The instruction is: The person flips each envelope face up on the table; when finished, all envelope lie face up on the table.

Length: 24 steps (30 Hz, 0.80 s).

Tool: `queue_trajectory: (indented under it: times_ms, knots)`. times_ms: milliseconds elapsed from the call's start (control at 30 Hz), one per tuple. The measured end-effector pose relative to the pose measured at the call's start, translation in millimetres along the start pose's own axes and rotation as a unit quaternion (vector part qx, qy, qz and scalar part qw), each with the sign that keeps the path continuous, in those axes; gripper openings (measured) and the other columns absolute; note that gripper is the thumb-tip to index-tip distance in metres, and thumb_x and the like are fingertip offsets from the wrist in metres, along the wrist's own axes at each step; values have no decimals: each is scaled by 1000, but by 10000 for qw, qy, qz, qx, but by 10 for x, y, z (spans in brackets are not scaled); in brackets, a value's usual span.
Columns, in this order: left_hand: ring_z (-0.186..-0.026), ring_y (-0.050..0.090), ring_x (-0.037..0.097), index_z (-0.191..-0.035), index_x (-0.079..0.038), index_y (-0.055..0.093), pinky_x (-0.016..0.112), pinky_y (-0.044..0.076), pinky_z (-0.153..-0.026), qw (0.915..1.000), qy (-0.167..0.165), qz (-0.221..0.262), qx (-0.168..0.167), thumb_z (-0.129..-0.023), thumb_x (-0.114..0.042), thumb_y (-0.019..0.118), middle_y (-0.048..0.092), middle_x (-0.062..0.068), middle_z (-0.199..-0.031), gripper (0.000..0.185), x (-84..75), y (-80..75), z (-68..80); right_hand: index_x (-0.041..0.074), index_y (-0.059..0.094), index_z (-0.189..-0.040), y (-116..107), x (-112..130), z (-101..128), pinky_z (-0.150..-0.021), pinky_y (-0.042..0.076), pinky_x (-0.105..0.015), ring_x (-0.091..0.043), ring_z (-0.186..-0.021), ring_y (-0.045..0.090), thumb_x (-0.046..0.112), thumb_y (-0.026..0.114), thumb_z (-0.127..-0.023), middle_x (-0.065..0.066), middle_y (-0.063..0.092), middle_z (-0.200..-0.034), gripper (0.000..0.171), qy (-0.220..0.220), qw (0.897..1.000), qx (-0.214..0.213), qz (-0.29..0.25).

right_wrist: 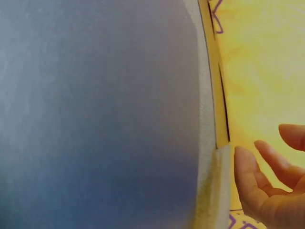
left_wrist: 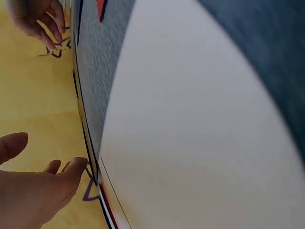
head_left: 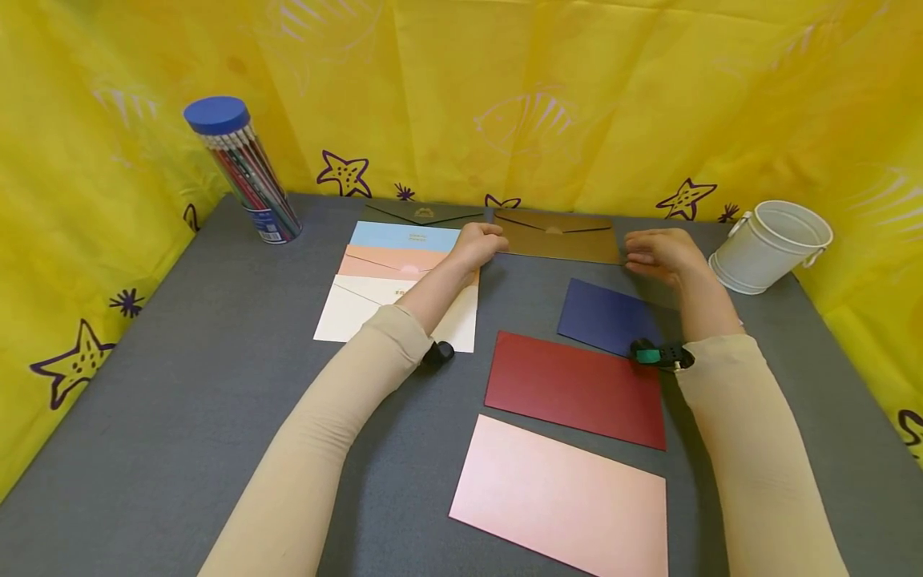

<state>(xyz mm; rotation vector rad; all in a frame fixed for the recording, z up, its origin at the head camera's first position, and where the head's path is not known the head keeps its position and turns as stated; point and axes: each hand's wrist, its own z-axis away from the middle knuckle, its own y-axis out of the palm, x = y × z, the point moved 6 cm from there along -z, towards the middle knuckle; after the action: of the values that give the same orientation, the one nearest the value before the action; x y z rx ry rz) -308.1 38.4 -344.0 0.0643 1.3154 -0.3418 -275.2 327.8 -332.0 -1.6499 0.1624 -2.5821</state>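
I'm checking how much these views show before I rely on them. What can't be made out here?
- Head view: gold print on the brown envelope is too small to read.
- Head view: the grip of the left hand and right hand on it is hidden by their backs.
- Wrist views: envelope surfaces blurred, too close.

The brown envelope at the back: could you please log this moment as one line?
left hand: touches brown envelope left end | right hand: at its right end | envelope: flat on grey table, flap closed | grip: unclear
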Motion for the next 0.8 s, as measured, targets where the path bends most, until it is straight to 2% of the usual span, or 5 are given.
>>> queue_trajectory:
  times_ms: [100, 200, 433, 667, 800]
  knots:
    - [-80, 48, 9, -140, 0, 53, 24, 46, -82, 10000, -13, -1, 92, -89, -5, 59, 60, 13, -130, 52, -22, 95, 42, 10, 47, -139, -31, 11, 26, -79, 59, -17, 1, -76, 65, 17, 54, -100, 16, 57, -95, 40, -53, 9992, 96, 393]
    - [-76, 44, 7, -141, 0, 52, 22, 44, -78, 9993, -77, 9, 363, -89, -5, 59, 59, 13, -133, 52, -40, 219, 90, 8, 40, -147, -63, 8, 44, -82, 57, -15, 3, -82, 63, 23, 52, -102, 16, 54, -105, 49, -102, 9959, 164, 879]
    - [-138, 46, 28, -146, 2, 43, 36, 39, -118, 9901, -434, 280, 1303, -93, -4, 57, 42, 16, -154, 55, -51, 534, 246, -3, 28, -153, -89, 20, 179, -85, 55, -14, 7, -88, 58, 31, 46, -104, -2, 43, -141, 62, -286, 9779, 321, 2045]
    - [-138, 45, 26, -149, 0, 39, 35, 37, -119, 9801, -653, 130, 1870, -94, -6, 57, 43, 14, -155, 59, -3, 759, 378, -10, 30, -150, -160, -25, 359, -79, 55, -13, 6, -85, 57, 28, 50, -103, 30, 52, -95, 63, -353, 9690, 419, 2408]
    - [-130, 49, 24, -149, -1, 40, 31, 42, -108, 9792, -672, -29, 1914, -92, -7, 60, 48, 13, -151, 60, 23, 834, 419, -11, 30, -149, -229, -106, 461, -79, 54, -12, 6, -88, 56, 27, 49, -103, 33, 50, -93, 63, -372, 9627, 597, 2614]
